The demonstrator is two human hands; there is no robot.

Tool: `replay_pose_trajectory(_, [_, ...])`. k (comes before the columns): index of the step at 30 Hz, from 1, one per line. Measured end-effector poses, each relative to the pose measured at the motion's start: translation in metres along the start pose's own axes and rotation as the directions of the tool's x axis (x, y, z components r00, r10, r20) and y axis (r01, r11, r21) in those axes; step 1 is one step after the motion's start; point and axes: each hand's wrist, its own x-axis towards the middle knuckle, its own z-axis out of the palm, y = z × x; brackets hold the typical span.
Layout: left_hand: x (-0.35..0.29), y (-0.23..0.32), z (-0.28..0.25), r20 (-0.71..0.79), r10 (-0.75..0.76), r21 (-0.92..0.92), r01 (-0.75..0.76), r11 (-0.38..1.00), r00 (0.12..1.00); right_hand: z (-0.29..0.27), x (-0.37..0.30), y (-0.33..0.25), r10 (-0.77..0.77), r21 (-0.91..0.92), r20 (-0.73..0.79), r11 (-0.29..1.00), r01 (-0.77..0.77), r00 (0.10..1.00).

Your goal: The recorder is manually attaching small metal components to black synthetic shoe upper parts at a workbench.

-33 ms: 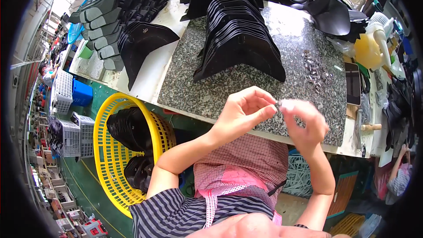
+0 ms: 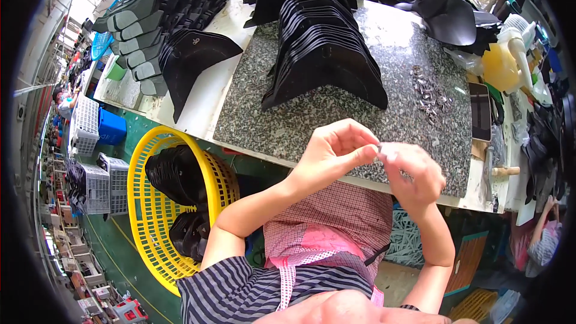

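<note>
Over the near edge of the speckled stone slab (image 2: 246, 108), my left hand (image 2: 337, 151) and my right hand (image 2: 415, 174) meet fingertip to fingertip. Both are closed in a pinch. Between the fingertips shows a tiny dark, shiny bit (image 2: 380, 146), too small to name. Just beyond my hands lies an overlapping row of black curved shoe-upper pieces (image 2: 327, 69). To the right of that row, small metallic bits (image 2: 431, 97) are scattered on the slab.
More black pieces with grey parts (image 2: 141, 45) lie at the left of the table. A yellow basket (image 2: 137, 204) holding black pieces stands below, left. At the right are a yellow container (image 2: 500, 69), a phone-like dark device (image 2: 479, 113) and a wooden-handled tool (image 2: 506, 171).
My right hand has shifted slightly, its fingertips still meeting those of my left. The left hand has barely moved.
</note>
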Motion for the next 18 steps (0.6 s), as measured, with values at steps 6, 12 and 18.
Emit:
replay_pose_trajectory(6, [-0.004, -0.015, 0.008, 0.054, -0.131, 0.046, 0.129, 0.991, 0.99, -0.016, -0.025, -0.016, 0.325, 0.213, 0.016, 0.923, -0.32, 0.946])
replay_pose_trajectory(12, [-0.014, -0.019, 0.009, 0.092, 0.097, 0.281, -0.12, 0.952, 0.991, -0.023, -0.033, -0.013, 0.589, 0.362, 0.164, 0.71, -0.604, 0.792])
replay_pose_trajectory(18, [-0.024, -0.013, 0.016, -0.001, -0.067, 0.182, 0.066, 0.981, 0.998, -0.027, -0.035, -0.019, 0.552, 0.363, 0.271, 0.7, -0.615, 0.788])
